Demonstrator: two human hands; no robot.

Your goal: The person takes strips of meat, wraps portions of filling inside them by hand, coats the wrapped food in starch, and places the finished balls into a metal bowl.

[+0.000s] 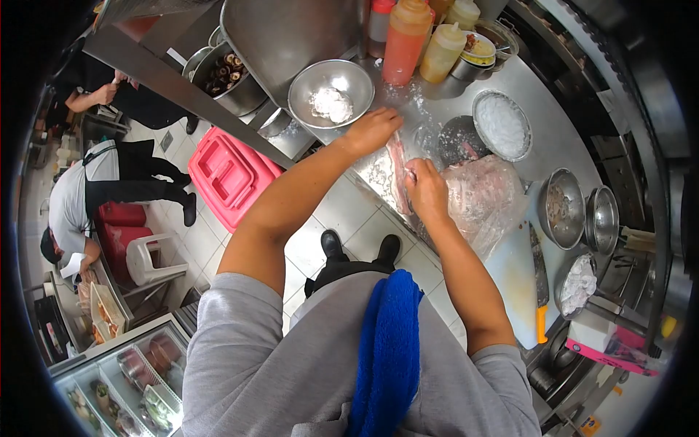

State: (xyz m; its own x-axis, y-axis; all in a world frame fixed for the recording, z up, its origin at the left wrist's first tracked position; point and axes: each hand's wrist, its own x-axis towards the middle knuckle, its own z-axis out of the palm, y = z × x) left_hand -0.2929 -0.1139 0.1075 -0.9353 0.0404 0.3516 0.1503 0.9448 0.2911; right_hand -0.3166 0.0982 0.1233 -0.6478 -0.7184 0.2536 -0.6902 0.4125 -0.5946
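Note:
A long, pale pink strip of raw meat (397, 175) lies along the steel counter's near edge. At its far end, my left hand (374, 131) has its fingers closed on the strip. My right hand (428, 186) is closed in a fist beside the strip's middle; a small glint shows at its fingers, but what it grips is hidden. Just right of that hand sits a large piece of raw meat in clear plastic (480, 197). A steel bowl with white powder (331, 95) stands beyond my left hand. Powder is scattered over the counter (431, 120).
Sauce bottles (408, 40) line the back. A round container of white stuff (502, 125) stands behind the meat. To the right, an orange-handled knife (539, 284) lies on a cutting board (510, 291) near steel bowls (562, 207). A red lidded bin (231, 175) and two people are left.

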